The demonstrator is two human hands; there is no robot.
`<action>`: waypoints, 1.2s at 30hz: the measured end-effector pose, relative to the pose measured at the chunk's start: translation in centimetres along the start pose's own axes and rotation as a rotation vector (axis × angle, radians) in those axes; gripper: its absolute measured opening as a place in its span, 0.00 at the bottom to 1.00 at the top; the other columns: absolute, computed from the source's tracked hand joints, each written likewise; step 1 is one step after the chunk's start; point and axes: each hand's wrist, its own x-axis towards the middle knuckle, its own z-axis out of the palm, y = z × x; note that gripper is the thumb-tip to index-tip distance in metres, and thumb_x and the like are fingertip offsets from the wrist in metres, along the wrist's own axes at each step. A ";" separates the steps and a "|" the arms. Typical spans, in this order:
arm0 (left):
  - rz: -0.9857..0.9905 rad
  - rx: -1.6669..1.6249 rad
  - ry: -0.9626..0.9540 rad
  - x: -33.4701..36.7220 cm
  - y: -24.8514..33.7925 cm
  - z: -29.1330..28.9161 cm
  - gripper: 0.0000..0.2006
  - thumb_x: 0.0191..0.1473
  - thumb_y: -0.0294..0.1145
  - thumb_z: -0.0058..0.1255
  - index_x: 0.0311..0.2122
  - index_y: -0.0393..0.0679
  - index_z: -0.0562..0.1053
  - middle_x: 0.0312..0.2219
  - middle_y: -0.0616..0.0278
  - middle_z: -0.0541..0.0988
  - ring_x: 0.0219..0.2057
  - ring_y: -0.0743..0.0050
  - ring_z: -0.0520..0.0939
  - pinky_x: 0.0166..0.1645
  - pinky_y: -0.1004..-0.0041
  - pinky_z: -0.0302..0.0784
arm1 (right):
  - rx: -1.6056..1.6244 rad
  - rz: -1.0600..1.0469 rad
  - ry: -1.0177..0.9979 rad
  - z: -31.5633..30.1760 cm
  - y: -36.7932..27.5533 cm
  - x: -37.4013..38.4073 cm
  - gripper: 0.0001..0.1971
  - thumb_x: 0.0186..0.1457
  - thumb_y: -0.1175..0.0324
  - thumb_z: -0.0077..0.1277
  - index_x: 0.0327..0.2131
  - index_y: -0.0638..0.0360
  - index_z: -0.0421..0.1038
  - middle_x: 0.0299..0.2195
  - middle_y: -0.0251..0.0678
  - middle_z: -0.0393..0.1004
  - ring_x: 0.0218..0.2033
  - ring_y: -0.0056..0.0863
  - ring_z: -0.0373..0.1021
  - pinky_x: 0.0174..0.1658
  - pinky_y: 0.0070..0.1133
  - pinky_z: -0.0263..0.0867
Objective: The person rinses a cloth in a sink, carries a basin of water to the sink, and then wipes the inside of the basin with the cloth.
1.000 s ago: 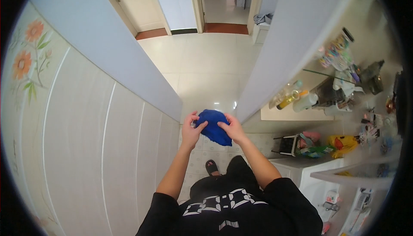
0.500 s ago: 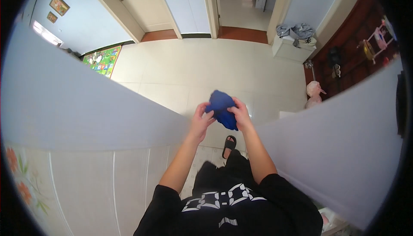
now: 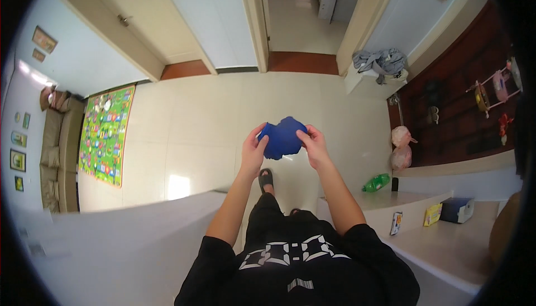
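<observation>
A blue cloth (image 3: 283, 138), small and crumpled at its edges, is stretched between my two hands in front of my body. My left hand (image 3: 255, 148) pinches its left edge, thumb toward me. On the opposite edge, my right hand (image 3: 315, 145) grips the cloth between thumb and fingers. The fingertips behind the cloth are partly hidden. Below it, my foot in a dark slipper (image 3: 266, 180) stands on the pale tiled floor (image 3: 195, 122).
To the right, a shelf (image 3: 424, 239) bears a yellow packet (image 3: 432, 215) and a blue box (image 3: 456, 210). A green bottle (image 3: 376, 182) lies near pink bags (image 3: 401, 158). A white cabinet (image 3: 363, 80) holds grey clothes (image 3: 381, 62). Leftward are a play mat (image 3: 106, 138), a sofa (image 3: 70, 155) and a low wall (image 3: 139, 239).
I have walked forward out of the passage between walls; the sofa, mat and shelf now show more fully. The cloth, bunched before, is spread wider between my hands.
</observation>
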 end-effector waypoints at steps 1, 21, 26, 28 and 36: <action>-0.007 0.020 -0.034 1.8 0.4 0.1 0.24 0.60 0.23 0.44 0.61 0.44 0.60 0.33 0.61 0.79 0.33 0.82 0.77 0.40 0.81 0.73 | 0.095 0.003 0.071 -0.6 -0.7 1.7 0.05 0.57 0.69 0.52 0.33 0.59 0.70 0.27 0.27 0.73 0.28 0.15 0.69 0.33 0.15 0.65; -0.544 -0.033 -0.380 46.1 2.3 19.5 0.25 0.60 0.50 0.46 0.54 0.42 0.68 0.36 0.62 0.79 0.36 0.78 0.78 0.42 0.76 0.72 | 0.257 -0.127 -0.059 -18.4 -14.7 37.0 0.12 0.43 0.82 0.46 0.29 0.53 0.60 0.30 0.25 0.63 0.33 0.15 0.63 0.42 0.15 0.59; -0.214 -0.110 -0.217 56.4 4.5 24.0 0.08 0.62 0.35 0.47 0.39 0.43 0.74 0.32 0.72 0.77 0.33 0.85 0.75 0.41 0.81 0.70 | 0.231 -0.112 -0.003 -19.7 -21.6 46.8 0.16 0.50 0.75 0.55 0.44 0.61 0.67 0.39 0.30 0.70 0.39 0.17 0.66 0.45 0.16 0.62; -0.192 -0.070 -0.236 60.8 5.6 25.1 0.09 0.62 0.37 0.46 0.40 0.44 0.73 0.32 0.73 0.76 0.35 0.85 0.74 0.43 0.82 0.68 | 0.124 -0.117 -0.021 -20.5 -22.6 52.3 0.16 0.53 0.74 0.54 0.46 0.62 0.67 0.41 0.31 0.71 0.41 0.18 0.67 0.47 0.18 0.63; -0.003 0.300 -0.110 81.1 8.8 27.1 0.16 0.63 0.43 0.44 0.34 0.39 0.73 0.26 0.72 0.73 0.31 0.87 0.70 0.38 0.82 0.66 | -0.291 -0.173 0.066 -26.2 -25.7 72.8 0.07 0.54 0.73 0.58 0.33 0.61 0.68 0.29 0.25 0.72 0.31 0.12 0.67 0.35 0.13 0.64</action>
